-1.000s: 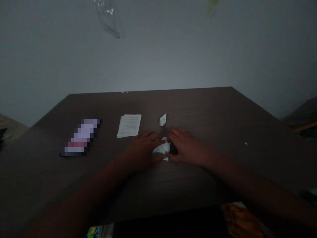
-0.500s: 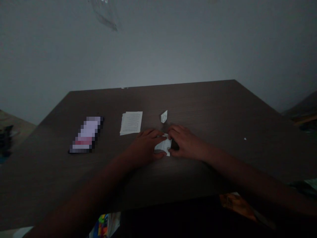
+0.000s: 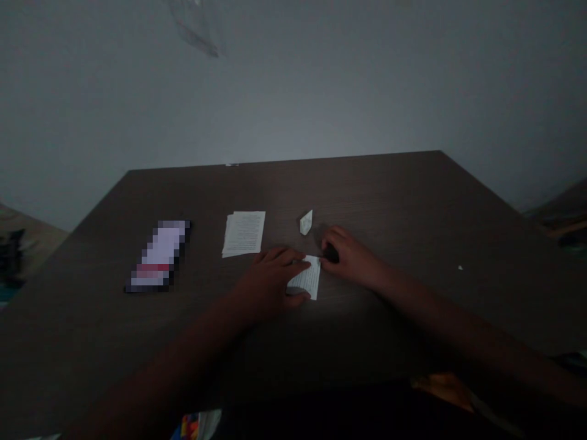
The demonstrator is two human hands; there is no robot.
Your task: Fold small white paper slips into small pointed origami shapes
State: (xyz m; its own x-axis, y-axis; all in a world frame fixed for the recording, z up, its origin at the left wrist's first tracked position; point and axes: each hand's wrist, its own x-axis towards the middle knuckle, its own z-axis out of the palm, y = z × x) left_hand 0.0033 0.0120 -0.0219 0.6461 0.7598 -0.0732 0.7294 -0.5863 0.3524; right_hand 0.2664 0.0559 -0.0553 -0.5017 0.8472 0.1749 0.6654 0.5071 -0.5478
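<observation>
Printed slip [image 3: 306, 280] lies at the middle of the worktop [image 3: 389, 198], under my left grip [image 3: 271, 278], which is spread across it. My right grip [image 3: 347, 256] curls beside its far right corner; whether it pinches anything, I cannot tell. Folded paper [image 3: 306, 223] sits beyond.

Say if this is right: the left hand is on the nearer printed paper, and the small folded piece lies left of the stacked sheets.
One part is wrong: the small folded piece lies right of the stacked sheets, as the head view shows. The left hand is on the nearer printed paper.
</observation>
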